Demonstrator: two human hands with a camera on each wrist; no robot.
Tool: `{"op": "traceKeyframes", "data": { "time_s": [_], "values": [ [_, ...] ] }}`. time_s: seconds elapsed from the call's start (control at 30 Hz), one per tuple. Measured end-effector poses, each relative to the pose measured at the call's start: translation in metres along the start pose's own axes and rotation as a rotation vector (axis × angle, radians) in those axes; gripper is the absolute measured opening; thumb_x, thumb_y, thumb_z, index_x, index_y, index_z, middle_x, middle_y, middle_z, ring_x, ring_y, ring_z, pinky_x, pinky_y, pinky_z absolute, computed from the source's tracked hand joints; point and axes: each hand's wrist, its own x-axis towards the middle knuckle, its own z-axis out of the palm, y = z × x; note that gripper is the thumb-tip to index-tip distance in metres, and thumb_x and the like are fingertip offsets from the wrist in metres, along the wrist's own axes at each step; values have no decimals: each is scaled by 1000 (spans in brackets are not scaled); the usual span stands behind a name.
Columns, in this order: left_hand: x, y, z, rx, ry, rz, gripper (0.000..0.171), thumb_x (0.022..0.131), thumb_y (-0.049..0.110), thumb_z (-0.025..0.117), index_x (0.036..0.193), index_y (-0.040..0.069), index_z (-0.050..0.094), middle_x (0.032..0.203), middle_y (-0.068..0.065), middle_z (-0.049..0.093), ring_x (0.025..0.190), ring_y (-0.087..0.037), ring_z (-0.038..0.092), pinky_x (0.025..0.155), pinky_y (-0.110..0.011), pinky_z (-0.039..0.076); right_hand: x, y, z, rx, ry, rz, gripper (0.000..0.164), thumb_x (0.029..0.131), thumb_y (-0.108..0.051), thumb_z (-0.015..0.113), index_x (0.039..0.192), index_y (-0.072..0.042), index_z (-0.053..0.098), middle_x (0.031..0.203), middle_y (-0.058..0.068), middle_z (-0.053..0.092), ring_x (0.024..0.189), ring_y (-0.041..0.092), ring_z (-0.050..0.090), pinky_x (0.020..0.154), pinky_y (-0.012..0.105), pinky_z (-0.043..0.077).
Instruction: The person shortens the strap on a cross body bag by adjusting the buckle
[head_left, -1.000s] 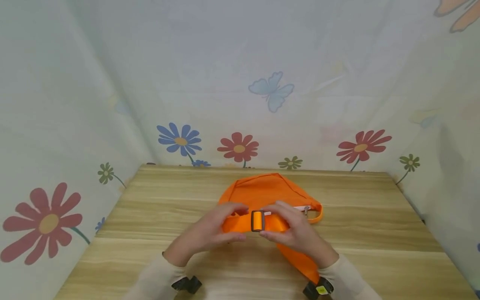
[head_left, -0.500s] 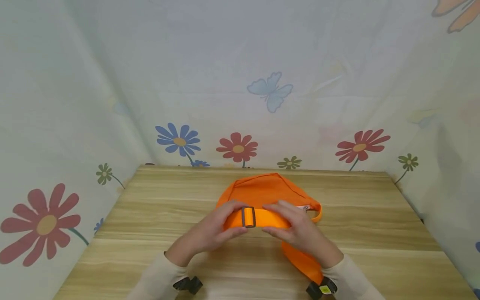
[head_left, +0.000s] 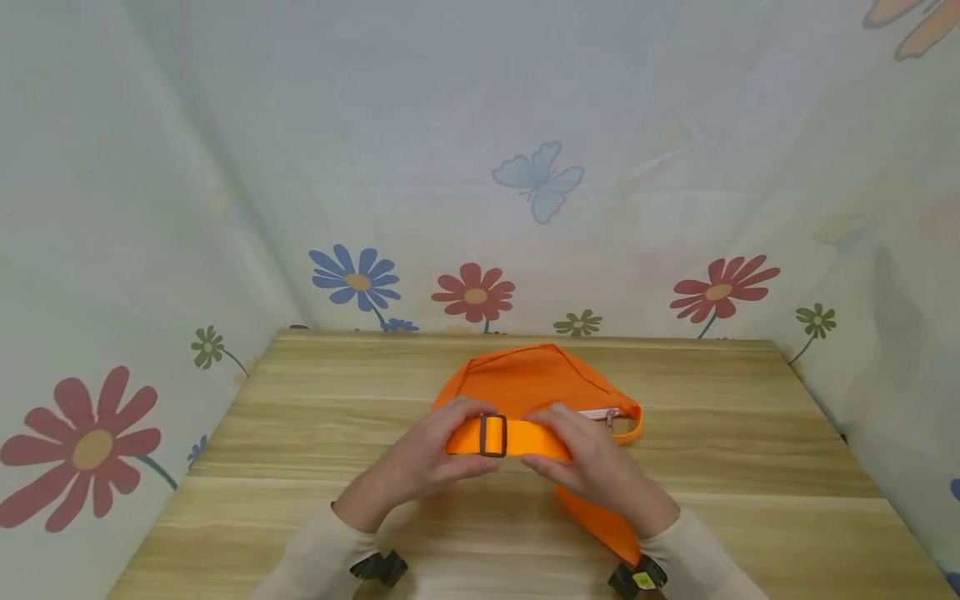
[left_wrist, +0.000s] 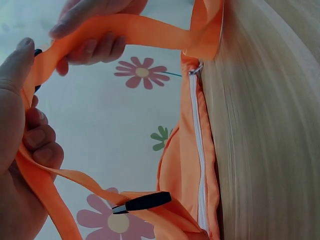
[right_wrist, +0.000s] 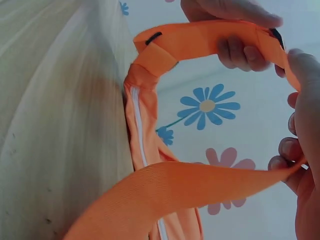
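An orange waist bag [head_left: 525, 379] lies on the table, its white zipper [left_wrist: 196, 130] facing the wearer's side. Raised in front of it is the bag's orange strap [head_left: 536, 439], stretched between both hands. My left hand [head_left: 431, 450] grips the strap, fingertips right at a dark rectangular slider buckle [head_left: 504, 436] threaded on it. To the right, my right hand [head_left: 600, 462] pinches the same strap between thumb and fingers. Loose strap hangs below each hand in the wrist views. A black fitting [left_wrist: 147, 201] sits on the strap near the bag in the left wrist view.
The wood-grain table [head_left: 337, 383] extends around the bag. A pale curtain [head_left: 420, 167] printed with flowers and butterflies stands behind it and along both sides. A small orange loop [head_left: 636, 427] sticks out at the bag's right end.
The slider buckle has shifted left along the strap, from midway between the hands to my left fingertips. More flat strap now shows beside my right hand. The bag stays in place.
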Motion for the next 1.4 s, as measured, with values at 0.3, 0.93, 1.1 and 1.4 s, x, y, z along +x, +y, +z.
{"op": "traceKeyframes", "data": {
  "time_s": [0.3, 0.93, 1.1, 1.4],
  "values": [
    [0, 2, 8, -50, 38, 2, 55, 94, 16, 85, 139, 8, 56, 126, -7, 71, 103, -16, 65, 93, -31, 61, -4, -4, 8, 38, 42, 19, 44, 109, -41, 63, 134, -6, 60, 119, 4, 69, 89, 9, 62, 77, 18, 56],
    [2, 5, 16, -213, 14, 7, 48, 101, 16, 72, 140, 12, 45, 118, -4, 69, 102, -13, 63, 94, -28, 58, 4, -13, 21, 7, 85, 5, 54, 111, -49, 49, 131, 0, 60, 110, 8, 71, 84, 12, 63, 74, 19, 57],
    [0, 5, 12, -194, 48, -57, 43, 102, 18, 70, 140, 14, 51, 120, -3, 69, 105, -14, 62, 97, -30, 56, 3, -12, 14, 12, 67, 59, 53, 107, -49, 62, 134, -4, 62, 119, 8, 72, 93, 14, 66, 78, 23, 61],
    [-5, -6, 9, -223, 114, 54, 46, 100, 10, 70, 141, 12, 49, 112, -6, 66, 100, -15, 61, 90, -29, 57, -4, -2, 6, 115, 76, 63, 37, 103, -32, 75, 132, -11, 65, 119, 2, 69, 96, 11, 62, 81, 21, 56]
  ]
}}
